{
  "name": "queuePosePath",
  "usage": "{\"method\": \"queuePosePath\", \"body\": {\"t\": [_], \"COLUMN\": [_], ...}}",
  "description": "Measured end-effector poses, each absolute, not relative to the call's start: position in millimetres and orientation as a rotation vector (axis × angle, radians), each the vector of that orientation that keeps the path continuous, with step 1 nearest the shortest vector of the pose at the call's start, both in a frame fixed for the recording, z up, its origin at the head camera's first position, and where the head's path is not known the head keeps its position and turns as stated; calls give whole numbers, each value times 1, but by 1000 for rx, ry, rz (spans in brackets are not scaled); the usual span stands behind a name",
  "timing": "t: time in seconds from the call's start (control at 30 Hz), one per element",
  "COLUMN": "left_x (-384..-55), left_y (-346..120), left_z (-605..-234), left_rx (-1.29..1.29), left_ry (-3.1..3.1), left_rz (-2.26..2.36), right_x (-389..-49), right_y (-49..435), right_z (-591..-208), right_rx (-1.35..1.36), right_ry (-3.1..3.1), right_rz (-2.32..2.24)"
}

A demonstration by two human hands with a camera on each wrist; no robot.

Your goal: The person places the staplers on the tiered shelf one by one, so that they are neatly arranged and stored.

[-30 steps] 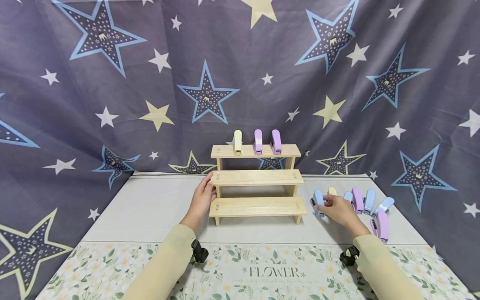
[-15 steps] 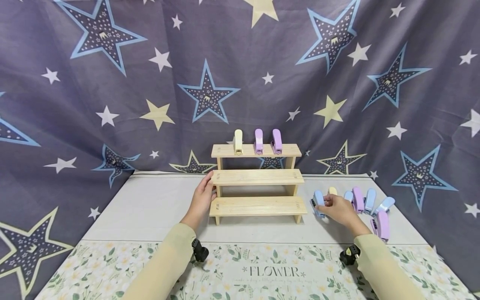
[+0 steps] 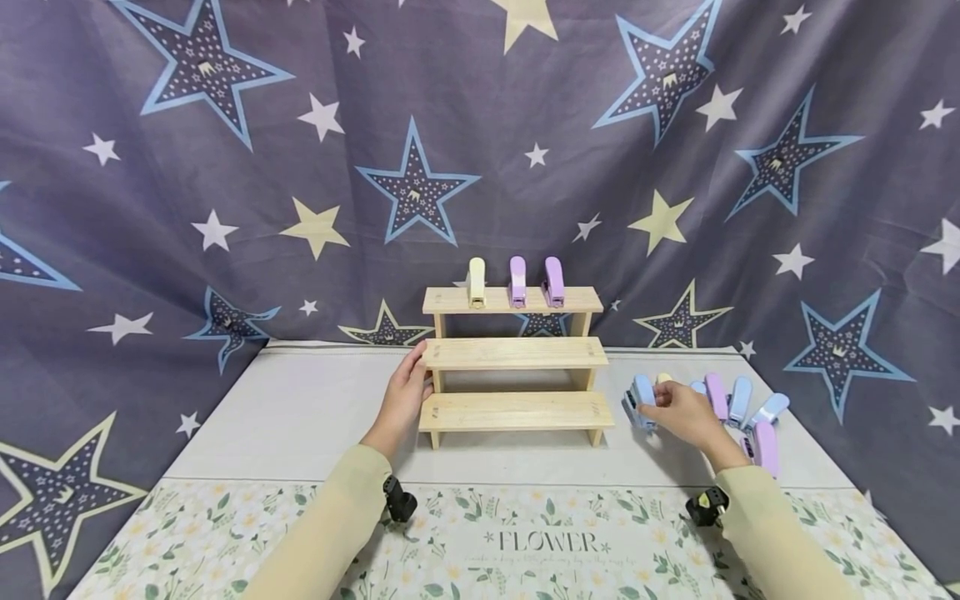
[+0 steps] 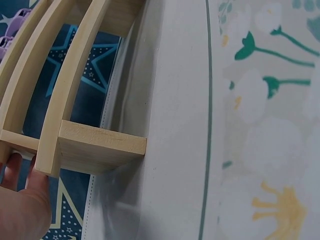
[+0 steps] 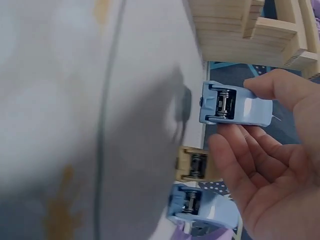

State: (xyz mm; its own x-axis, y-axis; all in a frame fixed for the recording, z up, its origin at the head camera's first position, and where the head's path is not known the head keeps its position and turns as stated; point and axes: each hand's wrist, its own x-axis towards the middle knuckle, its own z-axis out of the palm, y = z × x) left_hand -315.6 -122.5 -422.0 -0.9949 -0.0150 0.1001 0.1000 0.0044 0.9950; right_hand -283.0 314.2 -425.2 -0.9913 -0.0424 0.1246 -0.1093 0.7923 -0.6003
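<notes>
My right hand (image 3: pixel 686 414) pinches a light blue mini stapler (image 3: pixel 641 400) between thumb and fingers, right of the wooden stand. In the right wrist view this blue stapler (image 5: pixel 250 107) seems slightly raised, its shadow falling apart from it on the table. My left hand (image 3: pixel 402 398) grips the left end of the three-step wooden stand (image 3: pixel 517 354) at the middle step; the left wrist view shows its fingertips (image 4: pixel 37 177) against the wood. One cream stapler (image 3: pixel 476 283) and two purple staplers (image 3: pixel 517 283) stand in a row on the top step.
Right of my right hand are several more staplers, among them a purple one (image 3: pixel 765 447) in front and a blue one (image 3: pixel 739 402). A cream stapler (image 5: pixel 197 164) is beside the held one. Behind hangs a starry curtain (image 3: pixel 315 150); a floral cloth (image 3: pixel 547 517) covers the table front.
My right hand has lifted the blue stapler a little and shifted it slightly right. My left hand stays on the stand.
</notes>
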Motion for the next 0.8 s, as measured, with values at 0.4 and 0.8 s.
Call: {"method": "queuePosePath", "body": {"t": [0.4,0.8], "left_x": [-320,-322], "left_y": [-124,-124], "left_z": [-426,-429], "left_rx": [-100,-98], "left_ry": [-2169,-2159], "left_rz": [-2140,-2156], "right_x": [-280,-277], "right_y": [315,301], "right_z": [-391,-360], "right_rx": [172,210], "right_ry": [-2824,-2746], "right_rz": [934,914]}}
